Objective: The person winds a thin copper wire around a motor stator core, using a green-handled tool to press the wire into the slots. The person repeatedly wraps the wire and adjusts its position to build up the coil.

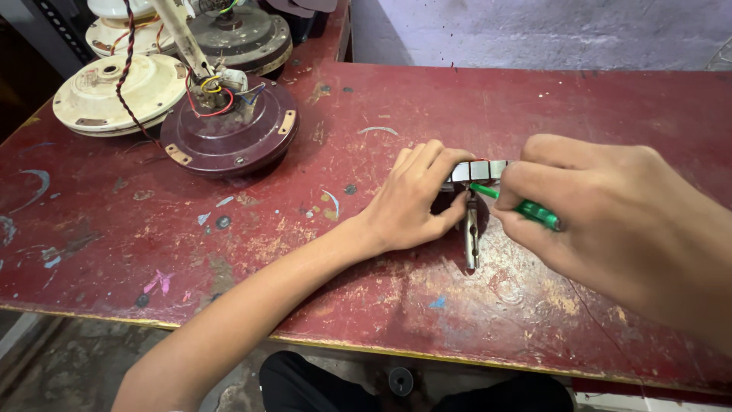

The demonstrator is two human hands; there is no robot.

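A small metal motor part point(477, 171), grey with banded laminations along its rim, lies on the worn red tabletop point(381, 114), partly hidden. A steel shaft point(472, 238) sticks out from it toward the viewer. A green-handled screwdriver point(526, 207) lies slanted, its tip meeting the part.

We cannot make out the whole of the small metal part point(476, 172): the left hand point(415, 200) covers its left end and the right hand point(602, 210) its right. The green-handled tool point(526, 207) is largely buried in the right fist, its tip too small to identify. The cream fan motor housings point(114, 91) run off the top-left edge. The right forearm leaves the frame at right.
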